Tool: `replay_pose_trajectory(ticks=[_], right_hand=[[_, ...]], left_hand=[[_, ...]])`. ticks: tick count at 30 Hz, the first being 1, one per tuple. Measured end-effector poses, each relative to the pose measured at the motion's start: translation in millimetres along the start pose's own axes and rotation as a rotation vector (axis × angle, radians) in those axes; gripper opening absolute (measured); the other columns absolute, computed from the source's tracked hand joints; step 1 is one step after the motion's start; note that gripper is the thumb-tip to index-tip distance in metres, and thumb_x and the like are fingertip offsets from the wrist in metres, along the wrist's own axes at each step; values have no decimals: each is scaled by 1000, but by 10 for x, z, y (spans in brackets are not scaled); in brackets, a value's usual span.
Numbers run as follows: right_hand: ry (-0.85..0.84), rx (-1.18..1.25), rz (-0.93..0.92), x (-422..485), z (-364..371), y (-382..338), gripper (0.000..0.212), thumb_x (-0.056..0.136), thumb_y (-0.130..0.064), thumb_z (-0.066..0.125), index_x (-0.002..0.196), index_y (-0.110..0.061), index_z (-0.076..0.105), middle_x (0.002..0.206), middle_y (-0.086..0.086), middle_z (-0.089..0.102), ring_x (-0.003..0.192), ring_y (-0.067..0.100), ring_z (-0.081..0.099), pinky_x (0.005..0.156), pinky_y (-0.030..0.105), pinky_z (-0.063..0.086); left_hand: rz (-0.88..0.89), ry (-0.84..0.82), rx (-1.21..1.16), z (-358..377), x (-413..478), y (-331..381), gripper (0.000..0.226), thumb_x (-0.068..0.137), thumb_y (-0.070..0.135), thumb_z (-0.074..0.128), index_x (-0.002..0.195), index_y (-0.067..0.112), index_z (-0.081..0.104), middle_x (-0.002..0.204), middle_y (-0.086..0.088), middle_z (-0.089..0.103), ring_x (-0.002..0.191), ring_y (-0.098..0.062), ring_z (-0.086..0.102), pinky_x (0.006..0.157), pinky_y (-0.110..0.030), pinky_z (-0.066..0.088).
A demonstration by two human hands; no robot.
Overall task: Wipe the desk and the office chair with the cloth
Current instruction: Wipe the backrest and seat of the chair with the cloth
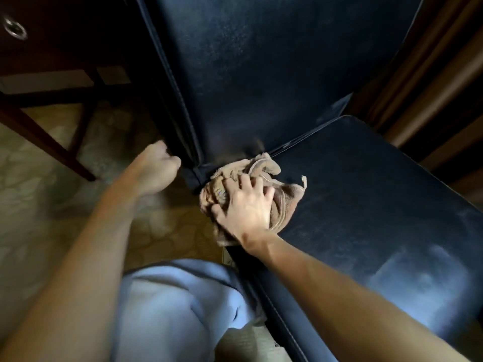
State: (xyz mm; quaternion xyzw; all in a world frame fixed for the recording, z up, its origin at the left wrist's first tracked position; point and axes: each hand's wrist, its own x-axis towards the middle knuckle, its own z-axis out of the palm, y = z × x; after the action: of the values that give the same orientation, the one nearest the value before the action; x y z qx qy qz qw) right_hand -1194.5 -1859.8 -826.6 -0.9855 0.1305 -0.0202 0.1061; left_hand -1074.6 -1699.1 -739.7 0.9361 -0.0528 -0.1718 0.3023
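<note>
The office chair fills the upper and right part of the head view: a dark blue padded backrest [261, 69] and a dark blue seat [379, 205] with a dusty sheen. A crumpled tan cloth [261, 171] lies on the seat's back left corner, where seat and backrest meet. My right hand [248, 207] presses down on the cloth with the fingers spread over it. My left hand [156, 168] is curled around the lower left edge of the backrest. A dark wooden desk [52, 48] with a round metal drawer pull [15, 28] stands at the upper left.
A slanted desk leg [47, 145] crosses the patterned beige carpet [39, 205] on the left. My knee in light blue trousers [177, 309] is at the bottom centre, against the seat's front edge. Brown curtains or wood trim [431, 74] rise at the right.
</note>
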Motion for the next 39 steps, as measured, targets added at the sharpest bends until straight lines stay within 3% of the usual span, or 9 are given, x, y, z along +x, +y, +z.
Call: replay_pose_trajectory(ticks=[3, 6, 9, 14, 20, 24, 28, 34, 39], right_hand=[[-67, -55, -355, -136, -107, 82, 57, 80, -61, 62, 129, -31, 62, 131, 3, 54, 121, 36, 46, 95, 52, 35], [6, -130, -696, -210, -285, 262, 47, 72, -58, 69, 110, -33, 74, 109, 0, 62, 109, 30, 55, 94, 46, 36], [312, 75, -366, -299, -401, 457, 43, 67, -50, 70, 101, -24, 75, 105, 6, 65, 104, 36, 60, 89, 47, 40], [151, 569, 452, -86, -402, 131, 56, 83, -45, 65, 135, -27, 52, 133, 13, 58, 128, 37, 49, 113, 53, 34], [2, 987, 446, -53, -204, -660, 83, 88, -34, 66, 156, -21, 19, 127, 8, 63, 126, 22, 56, 112, 20, 30], [-140, 958, 148, -111, -256, -673, 50, 72, -38, 64, 121, -37, 51, 97, -19, 61, 99, 3, 57, 102, 31, 43], [93, 1218, 510, -181, -339, -577, 14, 76, -22, 65, 89, -24, 59, 82, -7, 66, 77, 11, 62, 83, 42, 55], [420, 1593, 1056, 152, -652, -464, 27, 86, -7, 55, 111, -9, 67, 94, 8, 73, 88, 27, 71, 83, 39, 59], [529, 1893, 1303, 569, -972, -374, 25, 94, -13, 49, 97, -27, 70, 60, 8, 69, 42, 24, 62, 43, 36, 52]], left_hand=[[-57, 157, -142, 47, -135, 53, 10, 86, 15, 55, 85, 6, 57, 82, -9, 60, 83, -31, 58, 71, -36, 43], [-92, 182, -203, 74, -256, 71, 9, 85, 14, 57, 83, 6, 57, 85, -11, 60, 86, -32, 58, 68, -36, 38], [-95, 175, -183, 78, -298, 105, 10, 89, 17, 54, 88, 8, 56, 91, -10, 59, 91, -33, 56, 74, -37, 37], [-82, 183, -196, 126, -337, 182, 20, 94, 20, 48, 108, 10, 59, 112, -12, 61, 106, -34, 55, 85, -37, 40], [-87, 146, -231, 109, -271, 171, 38, 99, 22, 43, 131, 9, 57, 131, -14, 60, 123, -37, 54, 105, -47, 44], [-50, 74, -280, 81, -224, 158, 45, 100, 26, 43, 143, 19, 54, 138, -7, 59, 128, -31, 53, 110, -52, 43], [-29, 45, -409, 81, -211, 90, 41, 99, 28, 48, 138, 18, 59, 132, -4, 63, 126, -25, 56, 108, -44, 44], [-27, 72, -467, 144, -202, 83, 53, 101, 38, 45, 152, 23, 46, 153, 3, 49, 142, -21, 41, 109, -38, 32], [-12, 91, -457, 190, -209, 34, 33, 102, 41, 44, 127, 26, 61, 104, 21, 55, 106, -9, 47, 91, -33, 32]])
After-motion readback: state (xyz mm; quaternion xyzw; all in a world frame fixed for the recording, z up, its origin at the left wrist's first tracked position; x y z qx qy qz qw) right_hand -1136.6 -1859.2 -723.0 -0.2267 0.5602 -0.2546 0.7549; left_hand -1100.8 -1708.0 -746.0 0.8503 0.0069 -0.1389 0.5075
